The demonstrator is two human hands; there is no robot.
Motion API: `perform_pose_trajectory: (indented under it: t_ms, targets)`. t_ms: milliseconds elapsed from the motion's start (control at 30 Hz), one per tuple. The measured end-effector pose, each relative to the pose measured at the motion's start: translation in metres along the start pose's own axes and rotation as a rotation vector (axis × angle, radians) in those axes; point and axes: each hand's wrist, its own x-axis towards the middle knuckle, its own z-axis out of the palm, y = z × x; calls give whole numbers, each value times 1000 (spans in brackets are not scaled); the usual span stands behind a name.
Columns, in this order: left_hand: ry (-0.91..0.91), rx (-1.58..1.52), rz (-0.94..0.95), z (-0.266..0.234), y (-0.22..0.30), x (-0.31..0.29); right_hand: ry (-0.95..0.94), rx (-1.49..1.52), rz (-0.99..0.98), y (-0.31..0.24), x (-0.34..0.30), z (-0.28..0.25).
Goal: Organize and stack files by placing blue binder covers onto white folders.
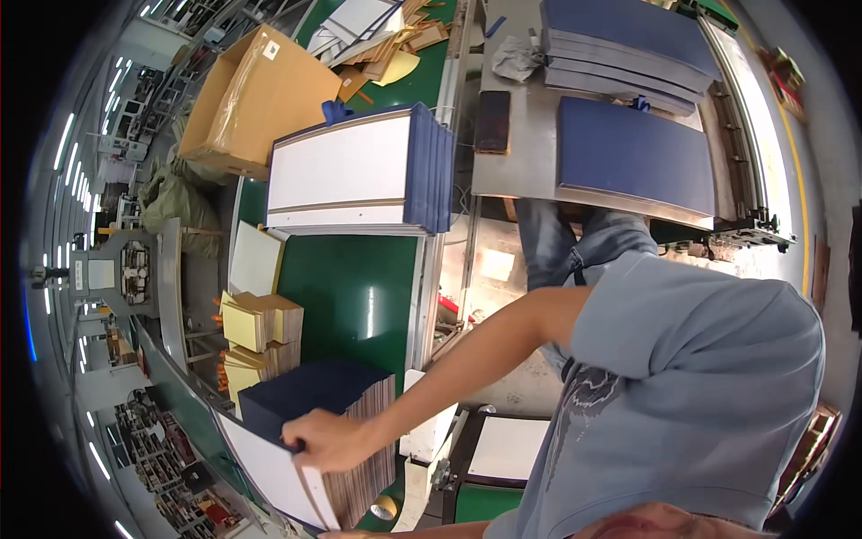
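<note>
Head view: right hand (328, 440) reaching across to the lower left edge of the green conveyor belt (359, 287), grip closed over the top of a stack of dark blue hardcover boards (314, 395), fingers curled on the near edge. Left hand barely visible at the bottom edge, grip impossible to tell. Likely stiff, flat, fairly heavy as a stack, smooth-faced; best taken at the edges. Further up the belt, a white-faced blue-edged cover pile (359, 171); beyond, a brown cardboard box (256, 99); yellow card bundles (260, 323) at left.
</note>
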Motion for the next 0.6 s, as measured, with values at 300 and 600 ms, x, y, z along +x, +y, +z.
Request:
perform_pose_trajectory:
  t_ms: [300, 600]
  targets:
    - [-479, -919, 240, -28, 213, -204, 531, -58, -29, -59, -291, -335]
    - [-1547, -1402, 416, -21, 418, -419, 1711, -840, 110, -28, -574, -348]
